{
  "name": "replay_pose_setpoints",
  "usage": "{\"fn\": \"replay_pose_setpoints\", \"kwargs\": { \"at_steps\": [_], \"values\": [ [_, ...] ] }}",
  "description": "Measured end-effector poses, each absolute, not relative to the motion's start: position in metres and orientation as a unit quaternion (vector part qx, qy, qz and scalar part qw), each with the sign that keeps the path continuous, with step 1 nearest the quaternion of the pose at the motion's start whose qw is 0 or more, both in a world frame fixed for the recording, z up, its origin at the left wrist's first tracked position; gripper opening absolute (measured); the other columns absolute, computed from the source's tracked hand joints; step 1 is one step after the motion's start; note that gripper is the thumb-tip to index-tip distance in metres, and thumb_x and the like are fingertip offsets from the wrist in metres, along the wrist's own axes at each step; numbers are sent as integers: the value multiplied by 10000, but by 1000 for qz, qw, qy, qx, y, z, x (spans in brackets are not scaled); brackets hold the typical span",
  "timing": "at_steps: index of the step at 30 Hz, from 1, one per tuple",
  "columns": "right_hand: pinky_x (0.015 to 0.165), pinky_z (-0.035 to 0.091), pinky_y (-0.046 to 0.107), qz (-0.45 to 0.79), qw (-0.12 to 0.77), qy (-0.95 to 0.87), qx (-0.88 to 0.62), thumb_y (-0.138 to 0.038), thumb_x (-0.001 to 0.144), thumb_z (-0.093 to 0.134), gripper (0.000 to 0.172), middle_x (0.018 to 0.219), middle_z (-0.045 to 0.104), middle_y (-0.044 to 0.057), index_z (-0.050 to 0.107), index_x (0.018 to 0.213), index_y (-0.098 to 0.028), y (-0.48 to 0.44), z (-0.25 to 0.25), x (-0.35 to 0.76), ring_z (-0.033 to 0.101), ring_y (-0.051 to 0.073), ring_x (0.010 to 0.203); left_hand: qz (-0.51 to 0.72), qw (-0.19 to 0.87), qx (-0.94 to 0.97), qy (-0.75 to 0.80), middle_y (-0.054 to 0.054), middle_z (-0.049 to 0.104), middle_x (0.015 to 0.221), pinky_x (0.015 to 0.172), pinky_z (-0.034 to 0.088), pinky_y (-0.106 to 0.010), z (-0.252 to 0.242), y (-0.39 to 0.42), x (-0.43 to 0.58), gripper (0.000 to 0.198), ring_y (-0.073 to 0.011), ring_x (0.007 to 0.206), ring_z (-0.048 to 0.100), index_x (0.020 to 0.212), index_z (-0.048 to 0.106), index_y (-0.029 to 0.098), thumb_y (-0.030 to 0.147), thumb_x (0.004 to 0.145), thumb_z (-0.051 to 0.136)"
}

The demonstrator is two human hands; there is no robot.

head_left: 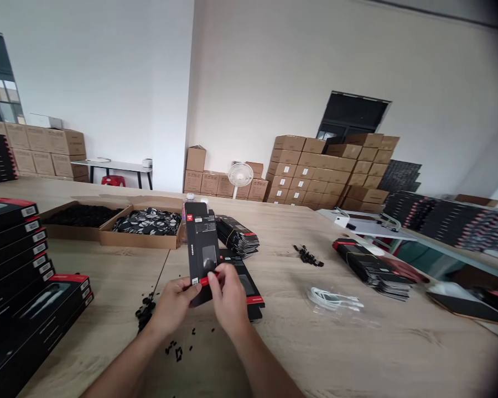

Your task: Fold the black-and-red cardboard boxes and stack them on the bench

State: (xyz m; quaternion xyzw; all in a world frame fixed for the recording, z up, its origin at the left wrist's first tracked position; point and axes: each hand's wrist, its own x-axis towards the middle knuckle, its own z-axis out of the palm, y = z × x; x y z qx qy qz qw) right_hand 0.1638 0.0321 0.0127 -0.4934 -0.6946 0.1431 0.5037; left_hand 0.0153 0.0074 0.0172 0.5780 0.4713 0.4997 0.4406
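Far left, brown cartons (45,149) stacked by the wall. Near left, on the wooden counter (282,354), a tall stack of black-and-red boxes (8,260). Right of it, farther off, two open cardboard trays side by side: left tray (72,233) of black pieces, right tray (136,239) of black-and-white packets. Loose black bits (145,312) nearer, by the left hand (172,304). Its grip closed on the lower left edge of a slim black carton (201,235), thumb on the front; carton held up, tilted, above the counter, mid-scene. Right hand (231,303): grip closed on the same carton's lower right, by the red band. Just behind, a banded bundle (237,236) of flat cartons. Farther right, small black parts (308,256); nearer, bagged white cable (334,298); then another banded bundle (373,268).
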Motion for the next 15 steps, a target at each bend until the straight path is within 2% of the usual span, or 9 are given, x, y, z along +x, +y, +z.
{"fn": "replay_pose_setpoints", "kwargs": {
  "at_steps": [2, 4, 7, 9, 11, 13, 15],
  "values": [
    [765, 468, 329, 179, 550, -637, -510, -438, 888, 521, 293, 917, 644, 63, 577, 1035, -191, 37, 17, 172, 595, 205, 808, 486, 476, 577, 452, -30, 701, 667, 627, 480, -282, 23, 4, 15, 321, -191, 642, 620, 831, 758, 136, 421, 791, 616],
    [754, 476, 322, 306, 556, -615, -467, -477, 875, 525, 311, 871, 653, 47, 609, 954, -187, 37, 18, 175, 592, 194, 784, 487, 526, 555, 421, -45, 743, 771, 688, 516, -303, 29, -1, 13, 300, -214, 711, 660, 897, 765, 145, 389, 740, 691],
    [712, 481, 298, 522, 481, -605, -361, -517, 824, 596, 338, 772, 662, 10, 647, 846, -184, 26, 15, 168, 602, 173, 725, 504, 641, 425, 393, -78, 767, 846, 708, 559, -353, 37, -8, 5, 376, -243, 714, 700, 1014, 742, 136, 362, 715, 719],
    [626, 462, 277, 577, 408, -614, -352, -515, 797, 629, 330, 681, 635, -15, 656, 789, -186, 17, 14, 161, 583, 154, 626, 491, 727, 303, 373, -102, 769, 806, 692, 577, -403, 41, -13, -1, 428, -272, 689, 715, 1059, 726, 121, 408, 745, 673],
    [547, 409, 255, 522, 375, -647, -410, -467, 760, 676, 306, 575, 571, -35, 617, 646, -189, 11, 17, 159, 532, 136, 539, 484, 773, 220, 347, -114, 769, 786, 665, 585, -429, 44, -16, -5, 440, -287, 667, 722, 1088, 711, 113, 410, 775, 626],
    [533, 382, 251, 402, 414, -667, -472, -359, 715, 724, 265, 559, 540, -39, 574, 571, -194, 8, 24, 161, 503, 127, 531, 487, 782, 181, 345, -112, 773, 785, 644, 589, -411, 46, -18, -4, 411, -280, 654, 727, 1098, 702, 113, 368, 784, 627],
    [566, 405, 249, 313, 487, -664, -473, -244, 684, 731, 106, 737, 606, -16, 636, 700, -198, 6, 33, 166, 527, 127, 607, 467, 783, 161, 377, -106, 777, 783, 613, 587, -374, 46, -20, 0, 391, -274, 652, 732, 1084, 703, 121, 361, 776, 667]
  ]
}}
